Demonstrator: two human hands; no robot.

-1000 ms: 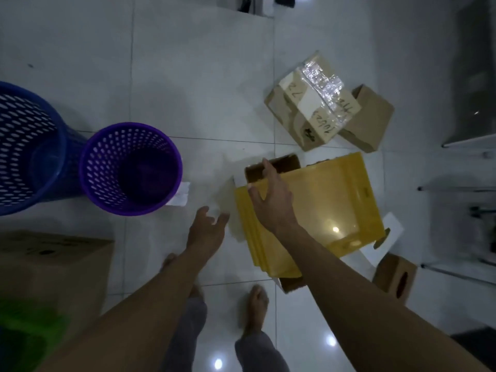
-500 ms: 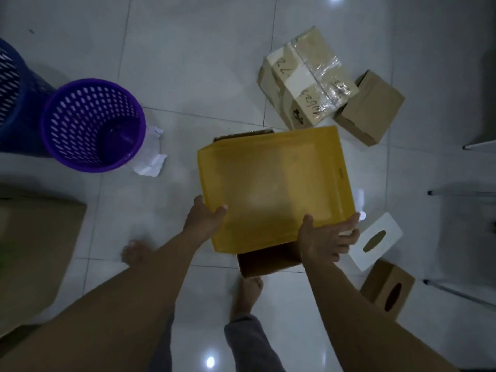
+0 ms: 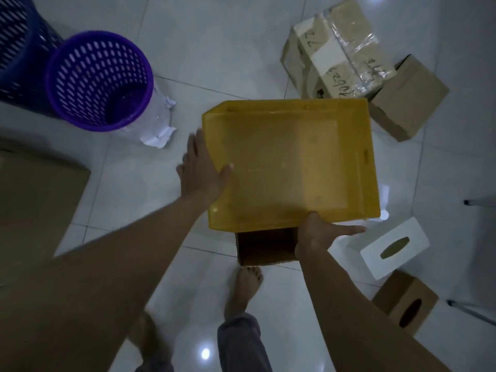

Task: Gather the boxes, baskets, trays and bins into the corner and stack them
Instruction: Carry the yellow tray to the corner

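Note:
A yellow plastic tray (image 3: 290,162) is held level above the white tiled floor, over an open brown cardboard box (image 3: 264,247). My left hand (image 3: 202,170) grips its left rim, thumb inside the tray. My right hand (image 3: 320,233) holds its near edge, fingers stretched right beneath the rim. A purple perforated basket (image 3: 99,81) stands at the left, touching a dark blue perforated basket (image 3: 20,49). A taped cardboard box (image 3: 335,47) and a plain cardboard box (image 3: 408,100) lie at the upper right.
A large cardboard box (image 3: 37,200) sits at the left edge. A white tissue-box cover (image 3: 394,247) and a brown tissue box (image 3: 405,302) lie at the lower right. Crumpled paper (image 3: 158,135) lies by the purple basket. Metal furniture legs (image 3: 480,202) show on the right. My bare feet (image 3: 245,288) stand below the tray.
Both hands took hold of the yellow tray and turned it level, open side up. My left hand slid further along its left rim. The view has shifted, so the baskets sit higher left.

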